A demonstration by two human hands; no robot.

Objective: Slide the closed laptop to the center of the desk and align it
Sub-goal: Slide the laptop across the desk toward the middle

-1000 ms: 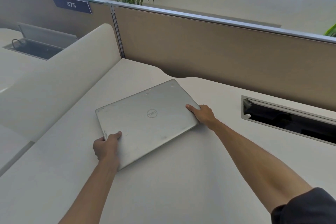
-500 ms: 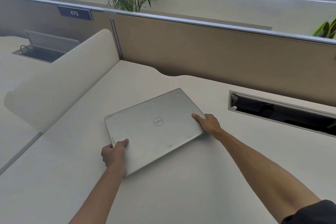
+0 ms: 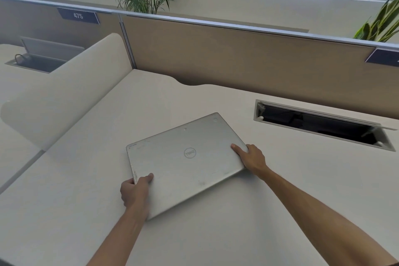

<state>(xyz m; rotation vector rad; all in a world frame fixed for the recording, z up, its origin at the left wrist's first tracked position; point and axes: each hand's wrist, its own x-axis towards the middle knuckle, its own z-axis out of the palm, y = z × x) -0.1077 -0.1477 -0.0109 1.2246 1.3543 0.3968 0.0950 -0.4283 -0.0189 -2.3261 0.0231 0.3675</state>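
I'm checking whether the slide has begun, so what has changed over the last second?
The closed silver laptop has slid rightward across the white desk, closing on the open cable slot, and still sits skewed. No new grip, no release: the left hand stays on its near-left edge and the right hand on its right corner. The beige partition is unchanged.
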